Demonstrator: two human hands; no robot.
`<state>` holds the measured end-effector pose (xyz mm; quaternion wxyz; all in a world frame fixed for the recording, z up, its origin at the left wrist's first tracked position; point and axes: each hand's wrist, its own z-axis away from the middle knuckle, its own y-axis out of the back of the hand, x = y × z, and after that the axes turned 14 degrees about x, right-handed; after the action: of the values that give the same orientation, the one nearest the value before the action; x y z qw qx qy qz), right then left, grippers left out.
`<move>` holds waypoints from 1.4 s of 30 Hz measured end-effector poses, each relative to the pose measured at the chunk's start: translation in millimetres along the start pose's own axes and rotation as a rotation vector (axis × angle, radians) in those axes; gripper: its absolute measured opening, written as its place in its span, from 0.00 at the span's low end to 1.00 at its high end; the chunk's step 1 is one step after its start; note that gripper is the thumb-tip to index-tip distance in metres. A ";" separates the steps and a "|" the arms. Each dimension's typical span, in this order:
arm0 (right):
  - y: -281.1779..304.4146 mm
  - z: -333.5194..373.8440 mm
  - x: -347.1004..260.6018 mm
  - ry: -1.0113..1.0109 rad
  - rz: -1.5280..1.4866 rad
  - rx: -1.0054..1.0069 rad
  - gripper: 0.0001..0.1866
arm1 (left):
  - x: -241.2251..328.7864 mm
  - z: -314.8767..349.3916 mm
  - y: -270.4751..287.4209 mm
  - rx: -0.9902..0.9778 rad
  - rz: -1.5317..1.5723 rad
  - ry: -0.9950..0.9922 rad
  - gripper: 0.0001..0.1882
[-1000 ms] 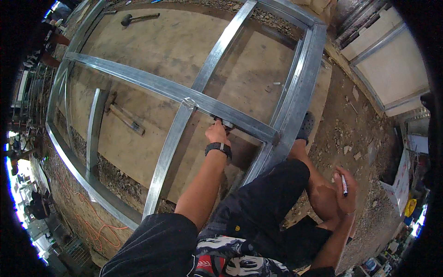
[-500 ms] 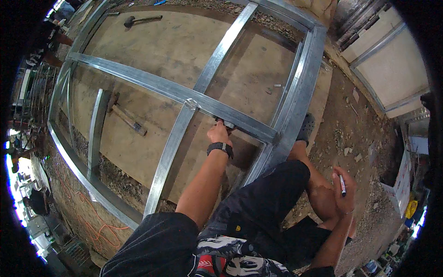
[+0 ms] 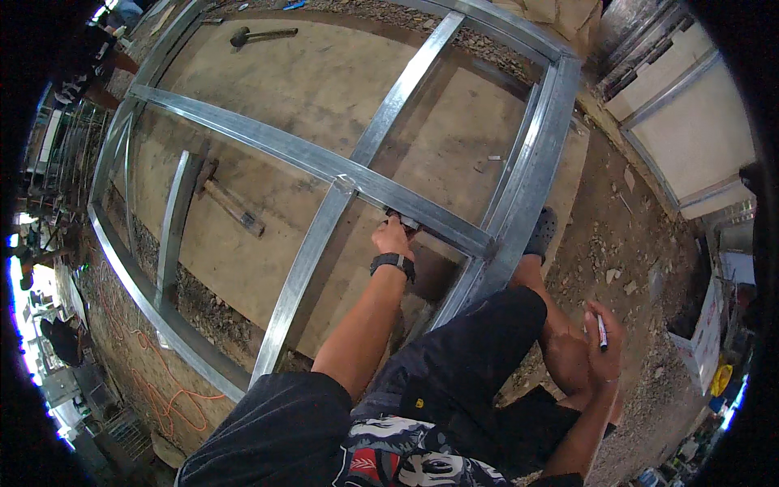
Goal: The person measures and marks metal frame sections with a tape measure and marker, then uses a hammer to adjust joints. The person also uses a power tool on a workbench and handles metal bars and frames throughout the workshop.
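Observation:
My left hand (image 3: 393,236) is closed on a small dark-and-silver object (image 3: 403,219), too covered by the fingers to name, held against the near side of a galvanized metal crossbar (image 3: 276,148). That bar runs across a large metal frame (image 3: 531,170), and another bar (image 3: 304,272) meets it at a joint left of my hand. Over by my bent leg, my right hand (image 3: 604,345) grips a marker pen (image 3: 601,331), white with a dark end pointing down, away from the frame.
Brown boards (image 3: 268,81) lie under the frame. On them rest a mallet (image 3: 264,36), a wooden-handled hammer (image 3: 231,203) and a short metal channel (image 3: 174,219). An orange cord (image 3: 182,398) curls on the ground at left. Panels (image 3: 690,122) stand at right; another person's arm (image 3: 101,93) shows far left.
The whole view has shifted slightly, so the frame and tools sit a little farther right. My left hand stays at the crossbar, and my right hand still holds the marker pen.

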<state>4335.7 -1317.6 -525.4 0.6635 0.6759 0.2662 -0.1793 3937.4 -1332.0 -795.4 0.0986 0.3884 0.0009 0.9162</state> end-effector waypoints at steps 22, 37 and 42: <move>-1.8 -3.1 -9.3 0.089 0.022 0.021 0.12 | 21.6 9.5 1.0 0.079 0.069 0.155 0.09; -0.5 -4.1 -6.5 0.026 0.022 -0.037 0.14 | 8.8 -5.4 -1.7 0.098 0.063 0.188 0.08; -3.3 -2.8 -6.7 0.059 0.051 -0.009 0.14 | 14.1 -2.2 2.1 0.121 0.058 0.251 0.08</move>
<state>4328.0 -1315.7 -523.9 0.6627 0.6845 0.2690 -0.1412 3925.9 -1331.3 -786.7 0.0474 0.2760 0.0574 0.9583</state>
